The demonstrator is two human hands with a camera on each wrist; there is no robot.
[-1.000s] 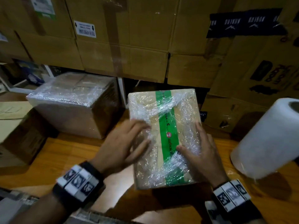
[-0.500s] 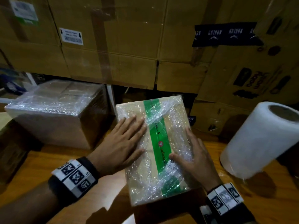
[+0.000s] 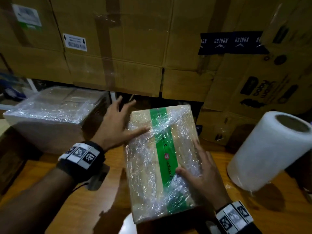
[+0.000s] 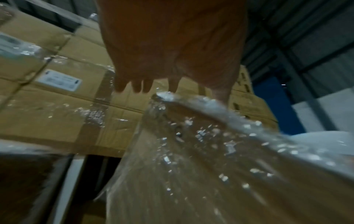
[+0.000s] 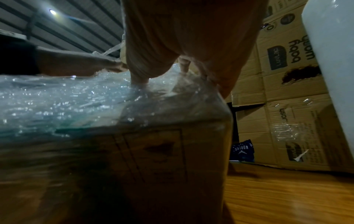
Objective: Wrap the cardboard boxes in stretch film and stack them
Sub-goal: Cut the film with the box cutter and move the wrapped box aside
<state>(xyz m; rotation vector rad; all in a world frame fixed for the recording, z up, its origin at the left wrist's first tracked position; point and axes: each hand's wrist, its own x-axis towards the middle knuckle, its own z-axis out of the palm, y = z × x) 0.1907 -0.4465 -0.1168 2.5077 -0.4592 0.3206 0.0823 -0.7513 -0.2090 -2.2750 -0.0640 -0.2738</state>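
Observation:
A small cardboard box (image 3: 152, 169) with a green tape stripe lies on the wooden table (image 3: 84, 208), covered in crinkled stretch film. My left hand (image 3: 118, 122) sits at its far left corner with the fingers straight and spread past the edge. Its thumb rests on the filmed top. My right hand (image 3: 200, 168) lies flat along the box's right edge, thumb pressing the film on top. In the left wrist view the left hand (image 4: 172, 57) hovers over the box's (image 4: 210, 174) corner. In the right wrist view the right hand (image 5: 184, 45) presses the film on the box (image 5: 143, 151).
A white roll of stretch film (image 3: 270, 149) stands on the table at the right, close to my right hand. A larger film-wrapped box (image 3: 50, 119) sits at the left. A wall of big cardboard cartons (image 3: 126, 48) closes off the back.
My left hand slid from the box's top toward its far left corner, so its fingers now reach past the edge. My right hand stayed on the right edge. The view moved closer.

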